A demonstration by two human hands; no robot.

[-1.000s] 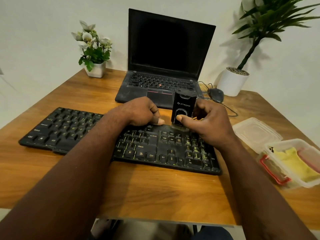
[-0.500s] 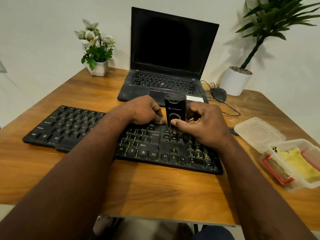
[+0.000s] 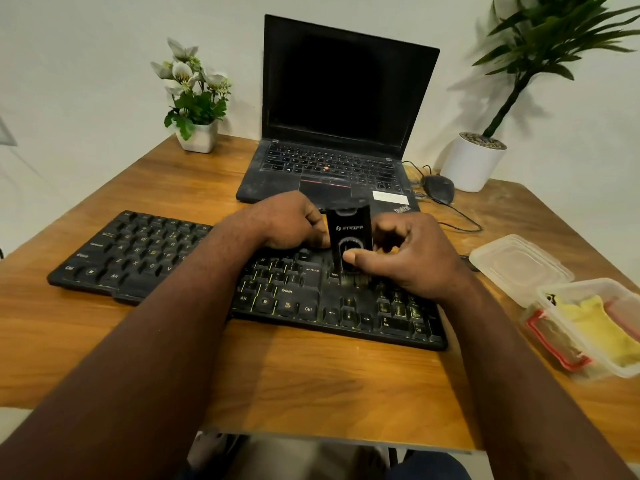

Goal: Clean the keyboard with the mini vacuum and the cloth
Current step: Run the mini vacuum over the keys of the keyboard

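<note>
Right hand (image 3: 415, 258) is wrapped round the mini vacuum (image 3: 349, 230), thumb pressed flat on the ring-shaped panel on its front, fingers curled behind the body. Left hand (image 3: 287, 220) is clenched, knuckles up, resting on the far edge of the keyboard (image 3: 145, 251) just left of the vacuum, with nothing visible inside it. It looks to be bracing the board.

The vacuum stands upright on the right part of the keyboard, its lower end down among the keys between the Enter column and the number pad, just above the arrow keys. Whether it is running cannot be told.

So this is the vacuuming step, and by my read only partway through. The cloth (image 3: 599, 327), yellow, lies in an open plastic tub (image 3: 623, 372) well off the keyboard's right end, with a loose lid (image 3: 519, 265) beside it, so the wiping has not begun.

The next move calls for sliding the nozzle along the rows, held upright and in light contact so keys are not mashed. The braced left fist sits in the path toward the keyboard's left half and would need to shift.
</note>
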